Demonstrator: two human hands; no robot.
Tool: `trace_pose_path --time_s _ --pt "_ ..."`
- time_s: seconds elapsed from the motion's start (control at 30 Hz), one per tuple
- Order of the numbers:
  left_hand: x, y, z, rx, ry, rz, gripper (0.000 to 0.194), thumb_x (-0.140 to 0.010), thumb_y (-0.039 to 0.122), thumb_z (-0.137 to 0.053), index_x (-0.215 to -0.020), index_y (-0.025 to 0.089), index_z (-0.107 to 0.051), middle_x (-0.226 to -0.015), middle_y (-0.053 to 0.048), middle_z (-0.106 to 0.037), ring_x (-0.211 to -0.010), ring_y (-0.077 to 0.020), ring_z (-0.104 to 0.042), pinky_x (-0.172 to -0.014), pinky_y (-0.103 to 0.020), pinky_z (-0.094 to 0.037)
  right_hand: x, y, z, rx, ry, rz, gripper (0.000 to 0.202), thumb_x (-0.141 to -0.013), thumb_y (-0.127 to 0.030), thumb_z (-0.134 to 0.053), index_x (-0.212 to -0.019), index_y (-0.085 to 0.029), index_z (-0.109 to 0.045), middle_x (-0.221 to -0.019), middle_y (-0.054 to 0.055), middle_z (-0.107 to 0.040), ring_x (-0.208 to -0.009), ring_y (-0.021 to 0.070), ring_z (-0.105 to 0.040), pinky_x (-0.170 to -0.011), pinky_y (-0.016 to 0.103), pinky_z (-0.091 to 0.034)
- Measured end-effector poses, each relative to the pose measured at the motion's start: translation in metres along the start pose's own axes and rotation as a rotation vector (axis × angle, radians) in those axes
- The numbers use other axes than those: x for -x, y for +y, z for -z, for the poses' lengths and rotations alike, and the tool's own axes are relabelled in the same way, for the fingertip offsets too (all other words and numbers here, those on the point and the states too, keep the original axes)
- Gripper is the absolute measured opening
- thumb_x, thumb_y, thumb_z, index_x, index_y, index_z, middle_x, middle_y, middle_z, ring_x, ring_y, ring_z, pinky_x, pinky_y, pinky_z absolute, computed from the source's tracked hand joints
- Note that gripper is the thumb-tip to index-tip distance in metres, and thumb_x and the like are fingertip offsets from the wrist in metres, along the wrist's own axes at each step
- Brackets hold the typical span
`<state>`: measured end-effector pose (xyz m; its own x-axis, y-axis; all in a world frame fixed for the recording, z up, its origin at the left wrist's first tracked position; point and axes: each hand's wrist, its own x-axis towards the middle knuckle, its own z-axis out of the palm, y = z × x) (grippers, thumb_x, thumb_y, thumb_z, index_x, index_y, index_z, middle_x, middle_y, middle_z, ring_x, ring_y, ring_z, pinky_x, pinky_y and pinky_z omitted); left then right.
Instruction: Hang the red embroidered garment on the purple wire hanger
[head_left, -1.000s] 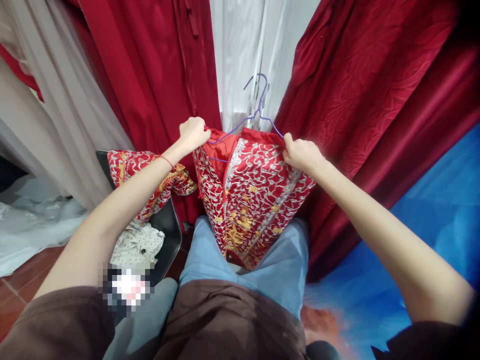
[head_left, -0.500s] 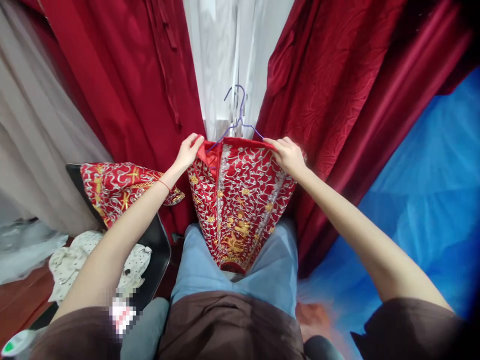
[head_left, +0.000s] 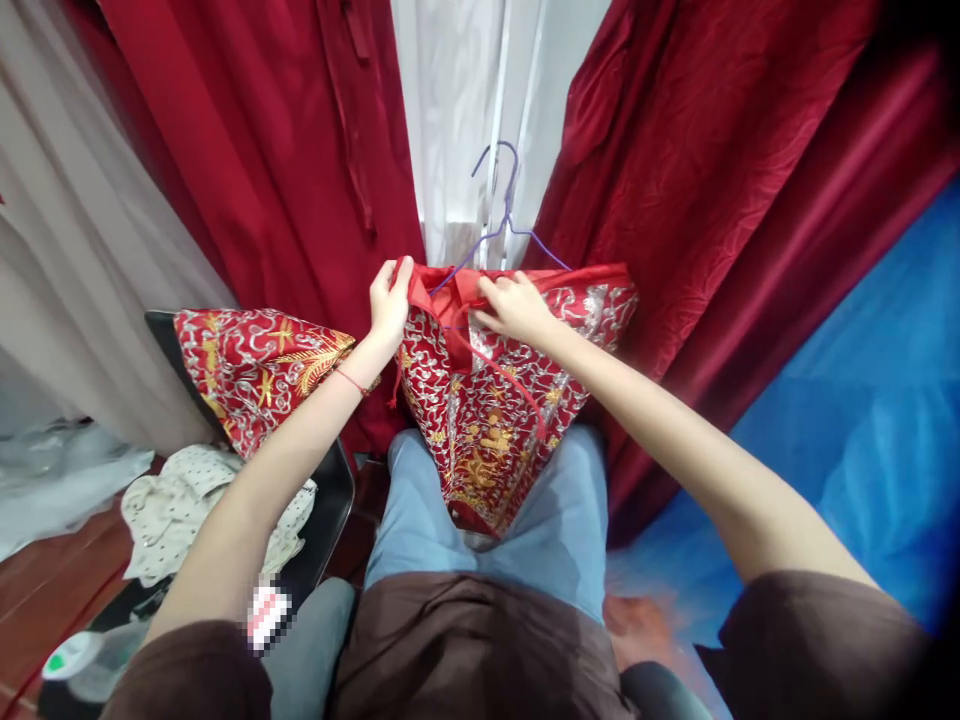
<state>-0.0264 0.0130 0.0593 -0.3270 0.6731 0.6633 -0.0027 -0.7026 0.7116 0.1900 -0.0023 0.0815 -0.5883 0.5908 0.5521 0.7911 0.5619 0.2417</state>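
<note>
A red skirt with silver and gold embroidery hangs in front of my legs. Inside its waistband sits a purple wire hanger, its hook standing up. My left hand is closed on the left end of the waistband. Near the middle opening, my right hand pinches the skirt's top edge, with the red lining exposed between my hands. A thin red tie string dangles below the right hand, across the embroidery. The skirt's lower part narrows down between my knees.
On my left, a black chair carries another red embroidered garment and a white dotted cloth. Red curtains hang ahead on both sides of a white one. Blue fabric spreads at right. A clear container stands lower left.
My right hand has moved left from the waistband's right side to the middle opening. The lining and tie strings now show. My left hand keeps its hold at the left edge.
</note>
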Motion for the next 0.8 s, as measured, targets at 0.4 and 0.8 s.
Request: trace_pose_path --time_s 0.4,0.8 --pt "-0.008 -0.002 0.006 0.072 0.033 0.317 0.042 -0.078 0.055 -0.074 -0.071 0.020 -0.053 -0.067 0.001 -0.060 -0.070 -0.0127 -0.060 -0.066 -0.024 -0.049 -0.047 0.007 -0.008 -0.090 0.093 -0.058 0.038 -0.101 -0.040 -0.035 -0.113 -0.018 -0.063 -0.093 0.011 -0.072 -0.082 0.0233 -0.064 -0.071 0.033 -0.040" --pt "-0.045 -0.006 0.019 0.017 -0.263 0.590 0.051 -0.093 0.061 -0.039 -0.084 0.019 -0.067 -0.068 -0.007 -0.070 -0.071 -0.0201 -0.067 -0.073 -0.031 -0.052 -0.083 -0.001 -0.001 -0.107 -0.114 0.318 0.050 -0.100 -0.051 -0.043 -0.137 -0.020 -0.055 -0.097 0.008 -0.071 -0.074 0.0185 -0.060 -0.067 0.029 -0.039"
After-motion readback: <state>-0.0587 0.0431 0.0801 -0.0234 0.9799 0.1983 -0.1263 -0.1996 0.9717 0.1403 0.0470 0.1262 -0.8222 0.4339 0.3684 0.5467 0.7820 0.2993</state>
